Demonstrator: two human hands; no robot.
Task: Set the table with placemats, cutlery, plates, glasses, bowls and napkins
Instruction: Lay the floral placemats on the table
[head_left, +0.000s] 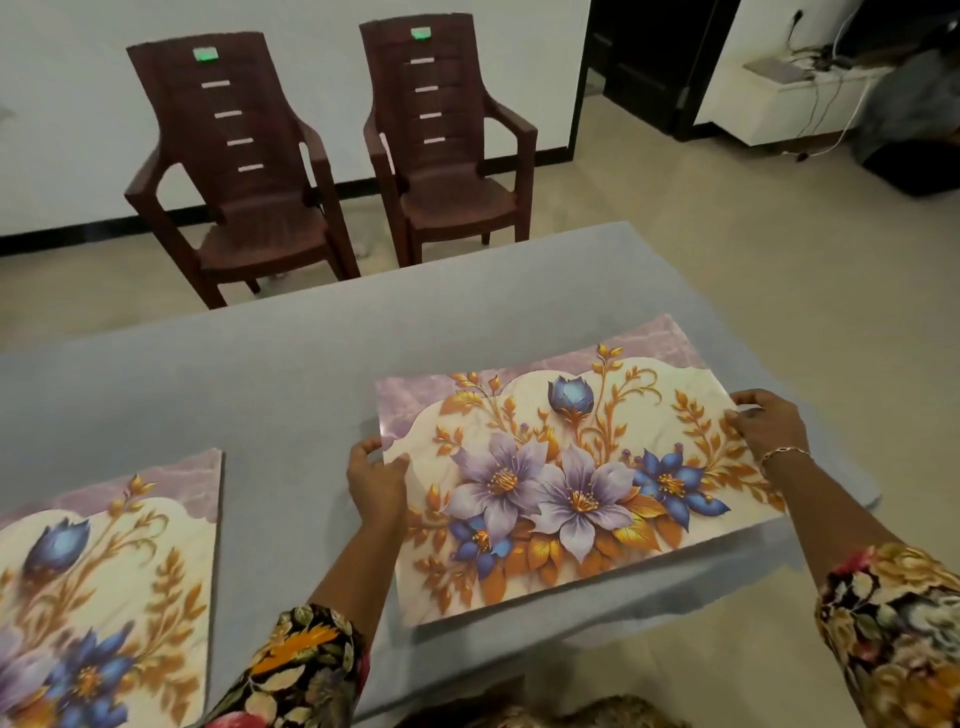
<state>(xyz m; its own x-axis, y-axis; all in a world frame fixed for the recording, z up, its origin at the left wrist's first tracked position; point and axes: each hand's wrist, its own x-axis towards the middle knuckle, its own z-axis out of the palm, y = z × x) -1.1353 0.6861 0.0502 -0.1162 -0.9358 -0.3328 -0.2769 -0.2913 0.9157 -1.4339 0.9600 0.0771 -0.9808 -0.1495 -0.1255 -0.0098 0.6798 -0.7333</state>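
Note:
A floral placemat (561, 467) with purple and blue flowers lies on the right half of the grey-covered table (270, 384), its near edge close to the table's front. My left hand (376, 486) grips its left edge, thumb on top. My right hand (771, 428) pinches the right edge, where the mat reaches the table's right end. A second, matching placemat (109, 587) lies flat at the near left, partly cut off by the frame.
Two dark brown plastic chairs (244, 171) (447, 140) stand side by side beyond the table's far edge, against a white wall. Tiled floor runs to the right of the table. A low white shelf with cables (789, 98) is at the far right.

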